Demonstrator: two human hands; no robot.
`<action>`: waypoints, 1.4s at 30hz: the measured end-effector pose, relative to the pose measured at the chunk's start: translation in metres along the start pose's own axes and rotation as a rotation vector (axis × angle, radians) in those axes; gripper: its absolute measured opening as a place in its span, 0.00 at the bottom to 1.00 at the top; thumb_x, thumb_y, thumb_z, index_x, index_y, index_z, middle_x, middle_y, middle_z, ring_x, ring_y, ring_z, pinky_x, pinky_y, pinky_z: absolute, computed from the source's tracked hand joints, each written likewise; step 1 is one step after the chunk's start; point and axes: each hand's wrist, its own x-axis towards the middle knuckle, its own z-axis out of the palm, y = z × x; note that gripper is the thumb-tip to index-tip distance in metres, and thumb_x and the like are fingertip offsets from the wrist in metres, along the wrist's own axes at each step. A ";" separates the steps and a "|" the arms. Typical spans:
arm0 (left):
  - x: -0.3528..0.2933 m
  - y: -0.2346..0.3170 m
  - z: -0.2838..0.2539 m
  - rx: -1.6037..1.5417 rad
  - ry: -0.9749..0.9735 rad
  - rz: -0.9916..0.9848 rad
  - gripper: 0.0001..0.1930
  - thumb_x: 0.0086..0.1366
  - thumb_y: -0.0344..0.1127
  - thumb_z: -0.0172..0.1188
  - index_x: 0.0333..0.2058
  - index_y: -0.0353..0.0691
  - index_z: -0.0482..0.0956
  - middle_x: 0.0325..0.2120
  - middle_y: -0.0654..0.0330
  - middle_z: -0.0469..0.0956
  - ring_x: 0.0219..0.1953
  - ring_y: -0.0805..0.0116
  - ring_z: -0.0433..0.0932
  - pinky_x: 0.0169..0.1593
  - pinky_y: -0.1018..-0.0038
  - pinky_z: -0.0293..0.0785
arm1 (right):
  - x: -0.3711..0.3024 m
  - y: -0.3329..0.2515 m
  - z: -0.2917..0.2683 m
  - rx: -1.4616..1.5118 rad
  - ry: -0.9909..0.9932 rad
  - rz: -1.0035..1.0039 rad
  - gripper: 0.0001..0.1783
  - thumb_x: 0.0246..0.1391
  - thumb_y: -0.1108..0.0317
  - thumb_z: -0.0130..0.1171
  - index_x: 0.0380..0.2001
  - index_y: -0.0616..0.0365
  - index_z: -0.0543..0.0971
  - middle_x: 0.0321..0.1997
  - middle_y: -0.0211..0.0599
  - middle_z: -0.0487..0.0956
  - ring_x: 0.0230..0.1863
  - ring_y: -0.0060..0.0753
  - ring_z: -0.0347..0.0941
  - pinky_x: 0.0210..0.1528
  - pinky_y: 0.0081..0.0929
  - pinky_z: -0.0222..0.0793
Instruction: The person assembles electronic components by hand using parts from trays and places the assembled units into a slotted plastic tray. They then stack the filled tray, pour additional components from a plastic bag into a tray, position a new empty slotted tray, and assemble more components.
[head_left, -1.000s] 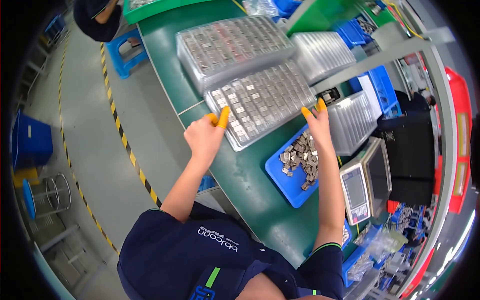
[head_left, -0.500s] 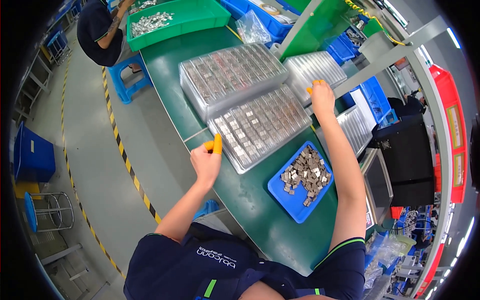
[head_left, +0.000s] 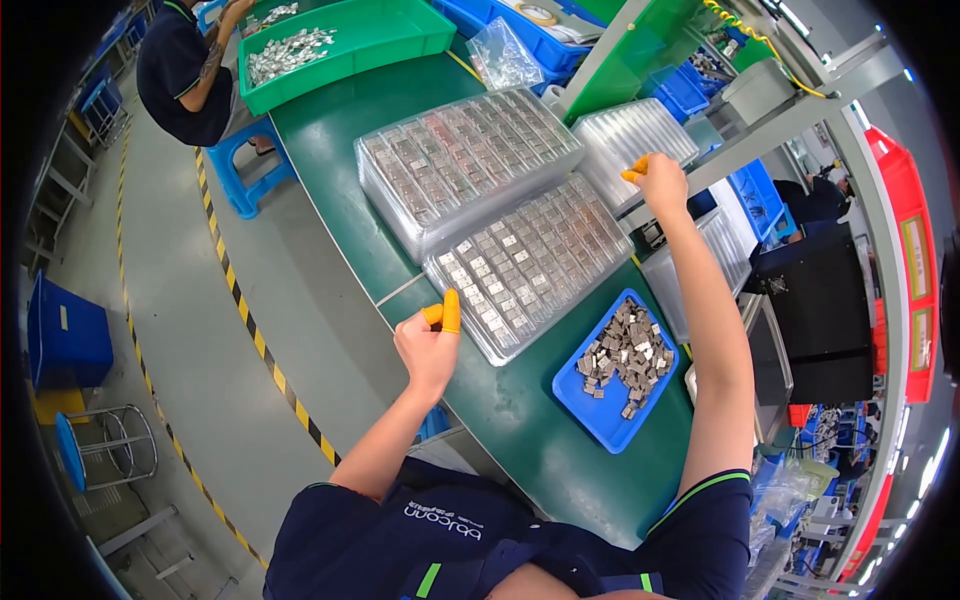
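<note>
My left hand (head_left: 428, 345) wears yellow finger cots and grips the near left edge of a clear plastic tray (head_left: 470, 335). Rows of small silvery metal parts fill that tray. At the far side, my right hand (head_left: 662, 185), also with yellow cots, is closed over the near edge of a stack of empty clear trays (head_left: 625, 135); what its fingertips hold, if anything, is hidden. Behind the front tray stands a taller stack of filled clear trays (head_left: 405, 215). A blue tray (head_left: 603, 428) with a heap of loose metal parts (head_left: 630, 355) lies between my forearms.
More empty clear trays (head_left: 725, 245) sit right of my right forearm. A green bin (head_left: 395, 45) with metal pieces stands at the far end of the green table (head_left: 535, 455). A co-worker (head_left: 185, 75) sits far left by a blue stool (head_left: 250, 170). A metal frame post (head_left: 735, 160) crosses the right side.
The view has shifted slightly, so the table appears lower and further right. My right hand has turned a little, its fingertips pointing left. My left hand stays at the front tray's edge.
</note>
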 end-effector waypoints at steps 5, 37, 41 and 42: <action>0.000 0.009 -0.003 0.064 -0.029 -0.016 0.18 0.55 0.41 0.60 0.16 0.31 0.75 0.07 0.56 0.65 0.09 0.68 0.59 0.17 0.73 0.58 | 0.001 0.000 -0.004 -0.129 0.014 -0.078 0.08 0.39 0.65 0.62 0.27 0.53 0.81 0.28 0.43 0.79 0.33 0.46 0.75 0.38 0.37 0.70; -0.001 0.003 0.000 0.093 -0.061 0.003 0.16 0.55 0.37 0.61 0.15 0.32 0.74 0.07 0.57 0.66 0.09 0.69 0.61 0.17 0.73 0.58 | -0.009 -0.007 0.015 -0.318 0.257 -0.313 0.08 0.32 0.68 0.61 0.18 0.58 0.74 0.23 0.39 0.75 0.28 0.37 0.74 0.35 0.34 0.69; 0.000 0.006 -0.001 0.093 -0.050 0.017 0.16 0.55 0.37 0.61 0.15 0.32 0.74 0.07 0.57 0.66 0.09 0.69 0.61 0.17 0.73 0.58 | -0.005 -0.011 0.002 -0.382 0.271 -0.218 0.14 0.30 0.64 0.67 0.23 0.56 0.76 0.29 0.35 0.76 0.33 0.33 0.74 0.36 0.29 0.69; 0.000 0.006 -0.003 0.106 -0.057 0.014 0.16 0.55 0.37 0.61 0.15 0.32 0.74 0.07 0.57 0.67 0.09 0.69 0.62 0.17 0.73 0.58 | -0.004 -0.010 -0.005 -0.408 0.264 -0.230 0.11 0.34 0.68 0.63 0.25 0.56 0.75 0.29 0.35 0.75 0.34 0.33 0.74 0.36 0.29 0.70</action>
